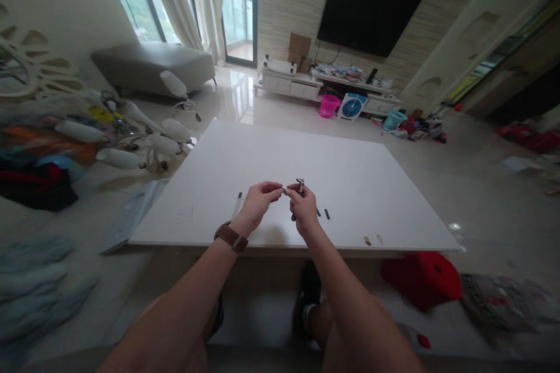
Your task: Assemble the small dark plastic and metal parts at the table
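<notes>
My left hand [261, 201] is closed in a pinch at a small metallic piece [284, 191], too small to name. Wrapped around a slim dark tool with a hooked metal head [300, 182] is my right hand [303, 205], its thumb and fingertip close to the same piece. Both hands are raised over the near part of a white table [280, 151]. A pale pen-like stick with a dark end [237, 204] lies left of my left hand. Beside my right hand are short dark green bars [326, 214]. A small brown-gold item [367, 240] rests near the front edge.
A red stool-like object [422, 280] stands below the table's right front. At the left are a lamp with several white shades [120, 157] and piled clothes. A TV stand [291, 84], pink bin [329, 106] and blue-white fan [352, 106] are beyond the table.
</notes>
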A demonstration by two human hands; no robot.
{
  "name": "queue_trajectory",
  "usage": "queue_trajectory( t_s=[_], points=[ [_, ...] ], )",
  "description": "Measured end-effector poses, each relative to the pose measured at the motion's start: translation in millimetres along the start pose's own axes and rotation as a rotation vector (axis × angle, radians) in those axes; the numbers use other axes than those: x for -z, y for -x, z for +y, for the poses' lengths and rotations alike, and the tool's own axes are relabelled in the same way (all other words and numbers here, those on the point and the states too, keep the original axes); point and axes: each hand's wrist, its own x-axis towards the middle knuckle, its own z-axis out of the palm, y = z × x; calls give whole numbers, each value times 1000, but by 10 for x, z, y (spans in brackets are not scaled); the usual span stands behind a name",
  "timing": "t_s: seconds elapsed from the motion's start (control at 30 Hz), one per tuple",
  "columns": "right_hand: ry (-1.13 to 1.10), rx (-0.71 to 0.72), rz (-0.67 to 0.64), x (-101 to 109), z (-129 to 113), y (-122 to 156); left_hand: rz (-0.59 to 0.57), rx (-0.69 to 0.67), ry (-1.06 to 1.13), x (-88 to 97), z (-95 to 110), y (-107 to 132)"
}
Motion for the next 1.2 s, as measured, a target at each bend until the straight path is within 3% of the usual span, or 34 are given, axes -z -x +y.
queue_trajectory(
  t_s=[0.13, 0.27, 0.33, 0.43, 0.57, 0.8, 0.97, 1.2],
  points=[
    [53, 29, 23, 236, -79, -53, -52, 37, -52, -72, 2, 65],
    [399, 178, 141, 799, -49, -249, -70, 6, -195, -75, 36, 117],
    [636, 118, 145, 1157, 28, -315, -73, -11, -231, -42, 57, 127],
    [740, 41, 138, 1634, 190, -314, -77, -2, -213, 20, 89, 133],
    [845, -38, 89, 1976, 387, -274, -62, 36, -170, 86, 132, 119],
    [999, -104, -47, 1976, 563, -361, -66, 96, -149, 196, 212, 31],
    [1115, -83, -79, 1932, 507, -301, -47, 112, -158, 252, 252, -10],
    [1265, 31, -16, 1826, 365, -225, -137, 128, -186, -13, 125, 154]
  ],
)
